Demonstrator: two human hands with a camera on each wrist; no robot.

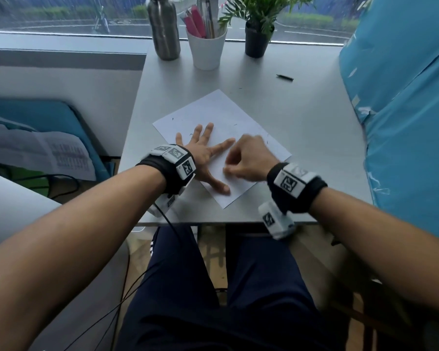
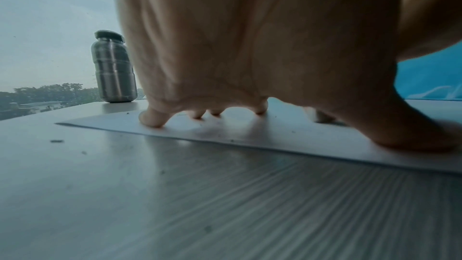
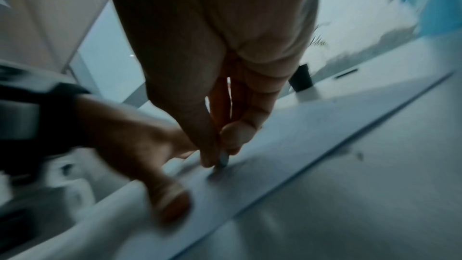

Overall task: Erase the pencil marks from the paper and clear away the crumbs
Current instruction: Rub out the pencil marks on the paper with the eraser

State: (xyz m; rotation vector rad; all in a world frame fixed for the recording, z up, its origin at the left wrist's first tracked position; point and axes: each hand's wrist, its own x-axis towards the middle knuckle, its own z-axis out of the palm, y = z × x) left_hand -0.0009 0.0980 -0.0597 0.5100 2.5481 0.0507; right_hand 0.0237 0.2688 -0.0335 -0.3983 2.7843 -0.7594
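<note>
while the left hand (image 1: 203, 158) lies flat w/ fingers spread straight on the paper (image 1: 228, 115), pinning the sheet to the table (image 1: 314, 127), the right hand (image 1: 249, 160) sits just beside it, fingers curled tight, thumb and forefinger pinching a small eraser (image 3: 223, 159) whose tip touches the sheet. from the right wrist view the eraser is mostly hidden by the fingertips (image 3: 207, 157); only a grey-ish end shows, w/ a faint smudge under it, and the pic is blurred. the grip sits between the left thumb (image 1: 219, 187) and left index finger (image 1: 223, 145), on the near part of the sheet.

crumbs (image 1: 235, 124) lie scattered on the paper beyond the grip and to its right; a few more specks (image 2: 57, 141) lie on the bare table left of the sheet, seen from the left wrist.

well beyond the grip, at the far table edge: a steel bottle (image 1: 164, 29), a white cup (image 1: 207, 50) holding pens, and a potted plant (image 1: 257, 24). a dark pencil (image 1: 285, 77) lies on the table, far right of the grip, apart from the paper.
</note>
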